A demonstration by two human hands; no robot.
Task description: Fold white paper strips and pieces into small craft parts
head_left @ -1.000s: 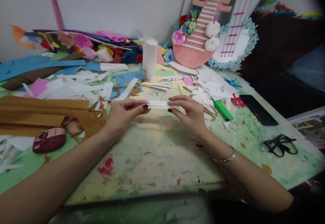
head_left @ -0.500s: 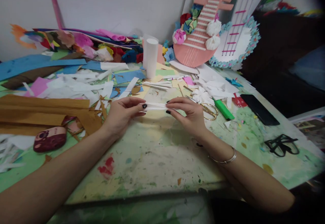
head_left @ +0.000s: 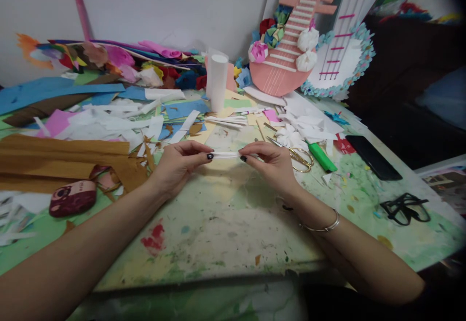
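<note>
A narrow strip of white paper (head_left: 224, 155) is stretched level between my two hands, above the table's middle. My left hand (head_left: 182, 165) pinches its left end between thumb and fingers. At the other end, my right hand (head_left: 271, 165) grips it the same way. The strip looks folded lengthwise, and its ends are hidden by my fingers. Just beyond lie several white paper strips (head_left: 227, 122), with an upright white paper roll (head_left: 218, 83) behind them. Gold-handled scissors (head_left: 301, 160) rest close to my right hand, beside a white paper flower (head_left: 290, 136).
A green glue stick or marker (head_left: 322, 157), a black phone (head_left: 373, 157) and black glasses (head_left: 405, 208) lie at the right. Brown paper (head_left: 61, 163) and a maroon case (head_left: 73, 198) are at the left. Paper-flowered instrument models (head_left: 280, 76) stand at the back.
The white strip looks narrower between my hands, with my fingertips pressed closer together on it. Both hands remain in nearly the same place.
</note>
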